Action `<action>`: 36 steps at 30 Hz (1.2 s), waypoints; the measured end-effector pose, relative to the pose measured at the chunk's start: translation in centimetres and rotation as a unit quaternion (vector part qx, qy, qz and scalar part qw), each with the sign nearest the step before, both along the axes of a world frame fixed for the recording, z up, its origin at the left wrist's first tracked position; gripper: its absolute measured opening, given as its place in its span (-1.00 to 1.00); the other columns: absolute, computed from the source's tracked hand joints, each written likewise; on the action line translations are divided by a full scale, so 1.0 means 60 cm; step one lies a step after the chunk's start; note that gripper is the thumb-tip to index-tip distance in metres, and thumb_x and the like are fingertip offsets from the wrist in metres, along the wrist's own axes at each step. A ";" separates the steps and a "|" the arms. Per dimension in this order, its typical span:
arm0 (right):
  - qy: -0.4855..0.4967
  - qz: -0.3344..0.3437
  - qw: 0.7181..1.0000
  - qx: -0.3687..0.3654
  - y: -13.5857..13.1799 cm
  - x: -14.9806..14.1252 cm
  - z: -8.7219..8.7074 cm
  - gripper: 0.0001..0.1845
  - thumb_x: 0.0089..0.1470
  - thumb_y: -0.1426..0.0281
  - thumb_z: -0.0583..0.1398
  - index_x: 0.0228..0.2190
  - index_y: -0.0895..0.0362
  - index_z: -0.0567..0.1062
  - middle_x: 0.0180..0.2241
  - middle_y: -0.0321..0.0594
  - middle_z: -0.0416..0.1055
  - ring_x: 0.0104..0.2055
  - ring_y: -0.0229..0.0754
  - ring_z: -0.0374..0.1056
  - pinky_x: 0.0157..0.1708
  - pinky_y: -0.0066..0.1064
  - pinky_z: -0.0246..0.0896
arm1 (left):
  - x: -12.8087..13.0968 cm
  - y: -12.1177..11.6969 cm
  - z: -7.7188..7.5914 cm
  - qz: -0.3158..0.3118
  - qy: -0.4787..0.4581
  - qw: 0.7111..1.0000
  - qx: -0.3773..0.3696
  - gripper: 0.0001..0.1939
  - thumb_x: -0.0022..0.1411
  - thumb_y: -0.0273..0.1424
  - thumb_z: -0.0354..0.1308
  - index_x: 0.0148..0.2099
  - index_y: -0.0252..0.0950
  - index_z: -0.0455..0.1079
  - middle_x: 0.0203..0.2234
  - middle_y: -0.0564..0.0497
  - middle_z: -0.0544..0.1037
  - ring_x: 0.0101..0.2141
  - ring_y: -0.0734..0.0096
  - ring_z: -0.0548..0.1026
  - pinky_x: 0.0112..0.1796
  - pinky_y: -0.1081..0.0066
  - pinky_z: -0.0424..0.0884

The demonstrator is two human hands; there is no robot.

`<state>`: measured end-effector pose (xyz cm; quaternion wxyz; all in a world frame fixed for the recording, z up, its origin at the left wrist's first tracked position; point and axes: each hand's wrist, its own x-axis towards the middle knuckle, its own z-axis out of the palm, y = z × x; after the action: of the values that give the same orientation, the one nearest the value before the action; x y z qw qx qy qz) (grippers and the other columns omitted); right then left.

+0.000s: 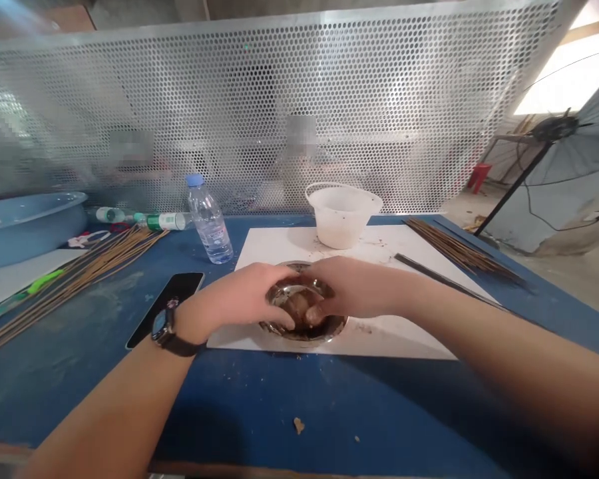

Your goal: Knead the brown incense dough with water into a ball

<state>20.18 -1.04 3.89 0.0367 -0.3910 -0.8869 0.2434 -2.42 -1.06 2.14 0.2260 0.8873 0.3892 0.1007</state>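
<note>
A shiny metal bowl point(307, 341) stands on a white board, and inside it lies a wet-looking brown lump point(298, 305). My left hand point(252, 293), with a dark watch on its wrist, curves round the lump from the left, its thumb low and its fingers toward the far rim. From the right, my right hand point(347, 286) reaches into the bowl, thumb and fingers bent about the same lump. Most of my fingertips are hidden, and I cannot tell what the lump is made of. Dark smears mark the bowl's inside.
Behind the bowl is a white plastic bucket point(342, 216) on the white board point(267, 246). A water bottle point(210, 223) and a phone point(164, 309) are left. Thin brown sticks point(449, 246) and a dark bar point(439, 278) lie right. A perforated metal screen point(369, 100) closes the back.
</note>
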 end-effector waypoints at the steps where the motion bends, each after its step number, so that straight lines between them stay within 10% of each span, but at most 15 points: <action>1: -0.006 0.016 1.000 -0.005 -0.001 -0.001 0.003 -0.71 0.02 0.31 0.32 -0.17 0.09 0.58 -0.26 -0.21 0.59 -0.30 -0.13 0.43 -0.39 -0.40 0.15 | -0.005 -0.001 0.004 0.005 0.014 1.000 0.015 -0.49 0.11 -0.19 0.39 0.11 -0.12 0.48 -0.03 -0.01 0.61 -0.06 0.12 0.56 -0.08 0.26 0.44; 7: -0.014 0.021 0.999 -0.035 -0.005 0.003 0.005 -0.81 0.13 0.48 0.15 -0.27 0.11 0.58 -0.33 -0.22 0.57 -0.38 -0.20 0.40 -0.42 -0.42 0.13 | -0.031 -0.010 -0.015 0.021 0.024 0.997 0.071 -0.69 0.27 -0.23 0.28 0.04 -0.18 0.52 0.00 -0.07 0.59 0.02 0.15 0.51 0.05 0.18 0.43; 15: 0.021 -0.068 0.997 0.008 0.001 0.005 -0.007 -0.72 0.21 0.17 0.21 -0.22 0.07 0.60 -0.36 -0.19 0.57 -0.38 -0.13 0.41 -0.37 -0.37 0.24 | -0.064 -0.010 -0.070 0.104 0.022 0.992 0.066 -0.52 0.35 -0.04 0.12 0.25 0.01 0.42 0.40 0.00 0.21 0.32 -0.02 0.27 0.23 -0.03 0.35; 23: -0.042 -0.063 0.997 0.034 -0.004 -0.017 -0.031 -0.95 0.10 0.36 0.30 -0.35 0.07 0.55 -0.36 -0.23 0.52 -0.40 -0.16 0.40 -0.38 -0.36 0.20 | -0.068 -0.011 -0.057 0.082 0.001 0.995 0.065 -0.42 0.27 0.00 0.22 0.28 -0.01 0.41 0.35 -0.01 0.32 0.31 -0.04 0.30 0.27 0.00 0.29; 36: 0.154 0.040 0.987 -0.030 0.008 -0.020 -0.073 -0.89 0.19 0.41 0.26 -0.21 0.06 0.57 -0.25 -0.27 0.57 -0.21 -0.18 0.45 -0.17 -0.38 0.28 | -0.080 -0.008 -0.067 0.113 -0.002 0.994 -0.010 -0.02 -0.08 0.12 0.43 0.37 0.04 0.28 0.39 -0.03 0.22 0.34 -0.20 0.21 0.30 -0.09 0.20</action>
<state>19.01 -0.55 -0.50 0.1513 -0.3144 -0.8777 0.3285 -7.22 -1.52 -1.89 0.2227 0.8352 0.4876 0.1231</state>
